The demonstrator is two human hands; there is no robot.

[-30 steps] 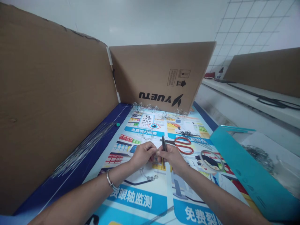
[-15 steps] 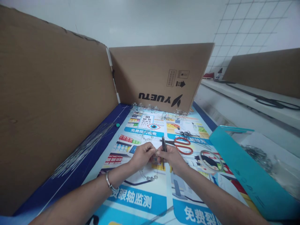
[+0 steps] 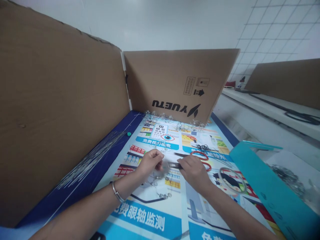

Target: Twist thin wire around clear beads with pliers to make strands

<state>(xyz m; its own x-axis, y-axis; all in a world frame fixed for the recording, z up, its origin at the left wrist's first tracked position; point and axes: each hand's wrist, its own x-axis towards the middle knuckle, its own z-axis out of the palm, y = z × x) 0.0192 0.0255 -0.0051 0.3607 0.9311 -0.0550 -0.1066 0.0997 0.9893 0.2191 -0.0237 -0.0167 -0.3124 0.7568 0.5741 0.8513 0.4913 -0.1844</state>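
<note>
On my feed, the left hand (image 3: 151, 164) pinches a clear beaded strand (image 3: 163, 196); the right hand (image 3: 194, 171) grips dark metal pliers (image 3: 175, 165), red-handled metal scissors (image 3: 182, 155) just beyond.

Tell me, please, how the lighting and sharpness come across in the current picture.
In the head view, the light is cool and rather flat, with a darker shadow at the left end of the back cardboard panel; also in the head view, the beads between the left hand and right hand smear into blur, whereas the panel's large lettering is legible.
</note>
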